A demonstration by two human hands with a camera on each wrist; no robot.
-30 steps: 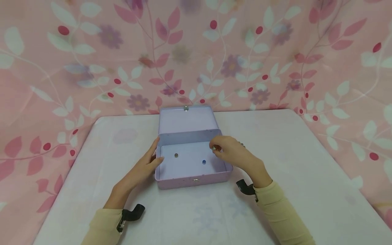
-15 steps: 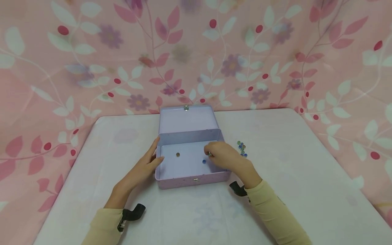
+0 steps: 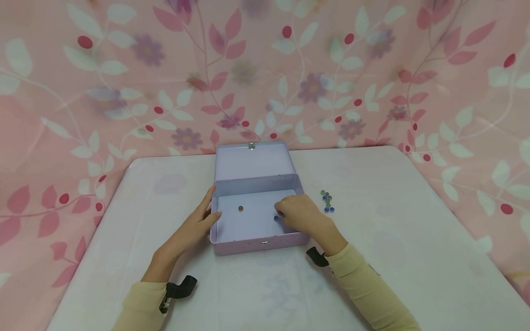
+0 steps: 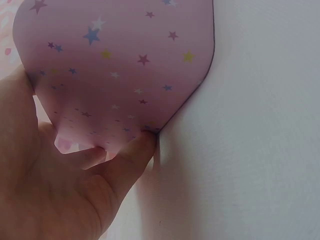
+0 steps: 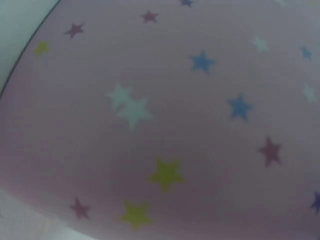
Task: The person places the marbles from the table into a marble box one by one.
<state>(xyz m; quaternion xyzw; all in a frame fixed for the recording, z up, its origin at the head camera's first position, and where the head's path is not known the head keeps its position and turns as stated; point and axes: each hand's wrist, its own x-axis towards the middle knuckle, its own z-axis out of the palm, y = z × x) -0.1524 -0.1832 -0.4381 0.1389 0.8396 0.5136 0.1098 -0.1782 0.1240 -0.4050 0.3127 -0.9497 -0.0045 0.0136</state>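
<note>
A lilac tin box with a star print stands with its lid raised at the back. My left hand grips its left wall, thumb over the rim; in the left wrist view the fingers press the starry side. Inside, a brown marble and a blue marble lie on the floor of the box. My right hand reaches over the right wall with curled fingers, fingertips low beside the blue marble. The pale marble it pinches is hidden behind the fingers now. The right wrist view faces the box's starry outside.
Several blue, green and brown marbles lie on the white-covered table to the right of the box. Behind the table's back edge hangs a pink floral cloth.
My right hand has moved left and down into the box with the pale marble, uncovering the marbles on the table. The brown marble has shifted slightly right. My left hand stays put.
</note>
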